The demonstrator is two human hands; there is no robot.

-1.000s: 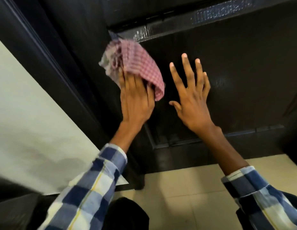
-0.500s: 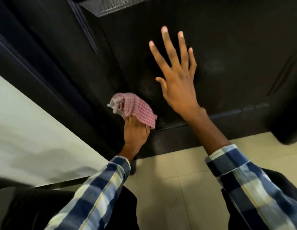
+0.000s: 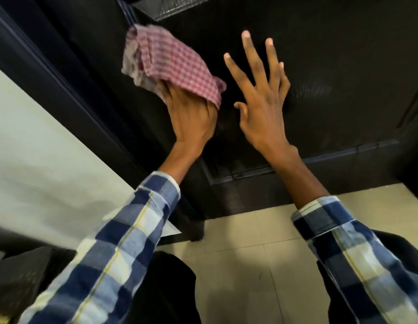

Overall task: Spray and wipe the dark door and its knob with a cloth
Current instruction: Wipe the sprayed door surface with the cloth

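Note:
The dark door (image 3: 332,54) fills the upper part of the head view, with a recessed lower panel. My left hand (image 3: 191,118) holds a red-and-white checked cloth (image 3: 170,64) against the door's left side, near the panel's upper left corner. The cloth drapes over my fingers and hides them. My right hand (image 3: 261,106) lies flat on the panel just right of the cloth, fingers straight and spread, holding nothing. No knob and no spray bottle are in view.
The dark door frame (image 3: 63,78) runs diagonally on the left, with a white wall (image 3: 39,148) beside it. Beige floor tiles (image 3: 250,242) lie below the door. A dark object (image 3: 16,277) sits at the lower left. My checked sleeves cover both forearms.
My left hand swept the cloth down to the panel's bottom edge, then back up to the upper left corner. My right hand stayed flat on the door.

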